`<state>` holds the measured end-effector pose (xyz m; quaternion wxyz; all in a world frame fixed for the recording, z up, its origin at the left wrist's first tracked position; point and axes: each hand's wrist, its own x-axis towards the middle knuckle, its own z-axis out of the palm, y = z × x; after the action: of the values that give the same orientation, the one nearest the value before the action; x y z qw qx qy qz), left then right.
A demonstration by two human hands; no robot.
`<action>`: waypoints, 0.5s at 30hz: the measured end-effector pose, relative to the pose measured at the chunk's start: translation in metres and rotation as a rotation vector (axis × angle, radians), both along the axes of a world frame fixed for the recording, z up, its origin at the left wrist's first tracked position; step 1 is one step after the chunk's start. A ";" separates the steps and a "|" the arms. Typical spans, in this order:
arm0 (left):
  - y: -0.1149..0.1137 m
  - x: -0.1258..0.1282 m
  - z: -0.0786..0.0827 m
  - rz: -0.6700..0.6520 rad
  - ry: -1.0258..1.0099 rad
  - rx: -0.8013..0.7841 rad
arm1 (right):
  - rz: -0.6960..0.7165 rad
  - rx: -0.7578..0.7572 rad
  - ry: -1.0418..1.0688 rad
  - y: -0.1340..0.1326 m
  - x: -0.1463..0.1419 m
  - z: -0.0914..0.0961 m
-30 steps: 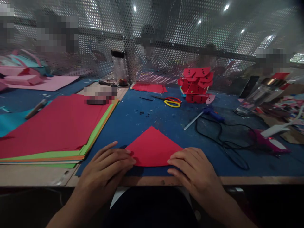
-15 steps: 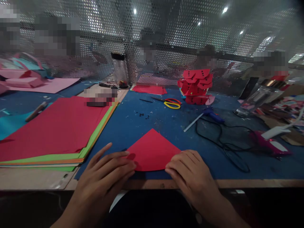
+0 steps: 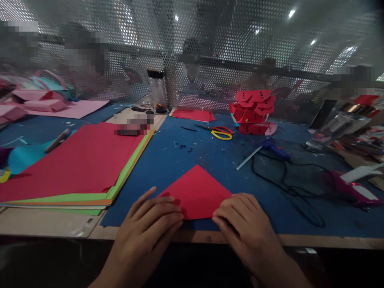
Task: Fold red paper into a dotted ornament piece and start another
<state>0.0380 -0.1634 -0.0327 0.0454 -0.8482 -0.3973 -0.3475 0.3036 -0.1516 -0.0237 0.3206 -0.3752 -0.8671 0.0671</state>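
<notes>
A folded sheet of red paper (image 3: 196, 196) lies at the table's front edge, its point facing away from me and its folded edge towards me. My left hand (image 3: 153, 224) holds the paper's left corner, fingers over it and the little finger raised apart. My right hand (image 3: 244, 220) grips the right corner, with its fingers curled and pressed together near the folded edge. Both hands hide the paper's side corners. Beyond the paper, several small black dots (image 3: 184, 148) are scattered on the blue table mat (image 3: 168, 160).
Stacked coloured sheets (image 3: 72, 160) lie left. Scissors (image 3: 222, 133) and red cut pieces (image 3: 255, 108) stand farther back. At right are a blue glue gun (image 3: 276, 150), its black cable (image 3: 288, 184) and a tilted clear jar (image 3: 327, 128). A metal mesh screen (image 3: 222, 52) rises behind.
The view has shifted slightly, so the table's things appear farther right. Both hands keep their places on the red paper, the left slightly farther in over it.
</notes>
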 end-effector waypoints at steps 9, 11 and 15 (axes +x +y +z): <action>0.000 0.005 -0.009 0.042 -0.070 -0.051 | -0.008 0.009 -0.017 -0.001 -0.006 0.001; 0.000 0.007 -0.009 0.059 -0.072 -0.074 | -0.005 -0.001 -0.014 -0.001 -0.009 0.001; -0.001 0.009 -0.008 0.080 -0.077 -0.098 | 0.007 -0.048 -0.026 0.000 -0.014 0.000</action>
<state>0.0472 -0.1647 -0.0406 0.0025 -0.8189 -0.4486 -0.3580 0.2900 -0.1519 -0.0235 0.3001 -0.3808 -0.8706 0.0841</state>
